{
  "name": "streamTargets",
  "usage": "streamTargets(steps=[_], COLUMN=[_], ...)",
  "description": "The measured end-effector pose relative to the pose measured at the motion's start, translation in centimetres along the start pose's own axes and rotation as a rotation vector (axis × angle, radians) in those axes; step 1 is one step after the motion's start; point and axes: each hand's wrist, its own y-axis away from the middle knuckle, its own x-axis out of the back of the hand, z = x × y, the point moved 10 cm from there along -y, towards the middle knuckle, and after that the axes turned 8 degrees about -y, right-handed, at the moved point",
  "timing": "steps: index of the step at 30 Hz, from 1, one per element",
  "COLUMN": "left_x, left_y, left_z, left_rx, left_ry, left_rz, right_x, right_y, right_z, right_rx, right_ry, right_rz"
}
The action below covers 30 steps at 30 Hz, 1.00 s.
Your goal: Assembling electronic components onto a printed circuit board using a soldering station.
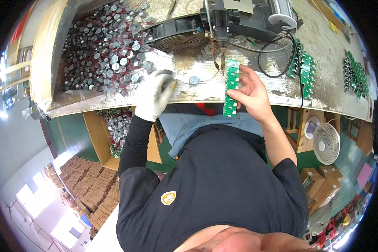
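Note:
My left hand (pixel 155 93), in a white glove with stained fingertips, is closed in a pinch on a thin wire. That wire leads to a small round silver part (pixel 193 80) lying flat on the worktable, and another wire runs from the part toward the soldering tip. In my bare right hand (pixel 253 93) is a narrow green circuit board strip (pixel 231 89), gripped along its right side with the thumb on its face. The strip stands lengthwise, its top end beside the upright soldering iron (pixel 223 56). Whether tip and board touch, I cannot tell.
Many wired round parts (pixel 109 54) are heaped at the left behind a wrapped box edge (pixel 50 50). A black fan (pixel 178 35) and a solder spool (pixel 281 16) stand at the back. Green boards (pixel 307 75) and a looping black cable (pixel 259 59) lie to the right.

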Motion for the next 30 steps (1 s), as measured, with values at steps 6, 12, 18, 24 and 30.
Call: streamTargets(steps=[6, 12, 18, 24, 30], left_x=[-0.7, -0.8, -1.5, -1.1, -1.8], left_y=[0.8, 0.8, 0.1, 0.3, 1.6], left_z=[0.5, 2.7, 5.0, 4.6, 4.1], left_rx=[0.189, 0.098, -0.15, -0.044, 0.129], left_ry=[0.149, 0.097, -0.217, -0.075, 0.141], left_rz=[0.062, 0.005, -0.017, -0.048, -0.021], right_x=[0.0, 0.1, -0.1, 0.1, 0.0], right_y=[-0.2, 0.0, 0.0, 0.2, 0.3], right_z=[0.1, 0.2, 0.0, 0.0, 0.1], right_rx=[-0.01, -0.002, 0.007, 0.003, 0.017], right_ry=[-0.013, -0.026, -0.028, -0.021, -0.027], right_rz=[-0.014, -0.011, -0.022, -0.015, -0.014])
